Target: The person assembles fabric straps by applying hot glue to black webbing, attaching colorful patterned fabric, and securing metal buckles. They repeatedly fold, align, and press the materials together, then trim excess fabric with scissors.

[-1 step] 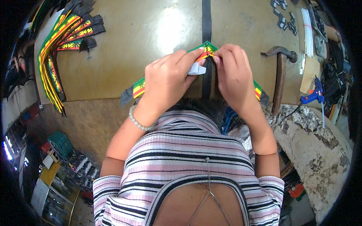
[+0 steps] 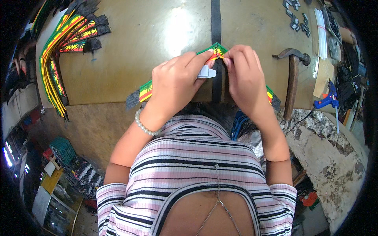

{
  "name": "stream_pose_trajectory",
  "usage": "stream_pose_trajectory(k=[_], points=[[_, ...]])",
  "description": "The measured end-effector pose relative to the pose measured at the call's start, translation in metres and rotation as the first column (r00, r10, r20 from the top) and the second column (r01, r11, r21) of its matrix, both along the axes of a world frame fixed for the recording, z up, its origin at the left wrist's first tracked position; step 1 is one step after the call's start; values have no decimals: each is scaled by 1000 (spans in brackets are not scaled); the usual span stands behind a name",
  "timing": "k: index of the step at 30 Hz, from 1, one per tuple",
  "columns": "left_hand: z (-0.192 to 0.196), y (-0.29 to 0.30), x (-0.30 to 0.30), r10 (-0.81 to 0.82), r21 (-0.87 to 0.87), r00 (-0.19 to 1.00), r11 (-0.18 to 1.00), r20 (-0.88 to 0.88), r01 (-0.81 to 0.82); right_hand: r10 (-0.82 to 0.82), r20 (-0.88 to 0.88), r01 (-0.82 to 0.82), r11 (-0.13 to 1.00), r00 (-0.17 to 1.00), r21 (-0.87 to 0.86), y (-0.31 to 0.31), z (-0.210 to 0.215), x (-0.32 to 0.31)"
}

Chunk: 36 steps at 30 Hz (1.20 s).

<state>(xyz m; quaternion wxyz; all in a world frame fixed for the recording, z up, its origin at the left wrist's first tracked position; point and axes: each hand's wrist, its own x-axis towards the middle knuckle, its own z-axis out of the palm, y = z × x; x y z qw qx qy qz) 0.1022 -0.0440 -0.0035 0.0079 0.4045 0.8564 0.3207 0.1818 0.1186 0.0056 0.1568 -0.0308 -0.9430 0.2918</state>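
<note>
We see two hands at the middle of a brown, glossy surface (image 2: 130, 43); the left hand (image 2: 177, 74) is closed in a pinch on a green, yellow and red fabric strip with dark leaf print (image 2: 145, 91), just left of its peak, and one folded white piece, perhaps paper (image 2: 208, 72), juts from beneath its fingers; the right hand (image 2: 245, 74) pinches the strip just right of the peak. The strip forms an inverted V near the surface's close edge, its peak over one flat black strap (image 2: 215, 21); both its arms pass behind the hands, so we cannot tell whether it is one length or two joined; its left end shows dark mesh, while its right end is partly covered by the forearm; the contact of the fingertips is too small to make out.

At the left we find one heap of similar printed strips (image 2: 47, 74), overlapping too closely to be counted; at the right, one hammer with a wooden handle (image 2: 292, 82), one blue glue gun (image 2: 327, 100), one bundle of thin white sticks (image 2: 321, 35), uncountable, and several small dark metallic pieces (image 2: 294, 24), clustered and cut off by the upper edge.
</note>
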Motion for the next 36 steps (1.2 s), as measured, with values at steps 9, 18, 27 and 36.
stream_pose_trajectory(k=[9, 18, 27, 36], points=[[-2, 3, -2, -12, 49, 1000, 999, 4, 12, -19, -24, 18, 999, 1000, -41, 1, 1, 7], [0, 0, -5, -80, 5, 996, 997, -35, 80, 68, -43, -61, 987, 997, 146, 6, 0, 6], [-2, -1, -8, -70, 29, 997, 997, -24, 71, 42, -44, -40, 998, 998, 57, 8, -2, 5], [-3, -4, -11, -98, 42, 995, 994, 0, 98, 20, -34, -23, 998, 999, -64, 14, 0, 1]])
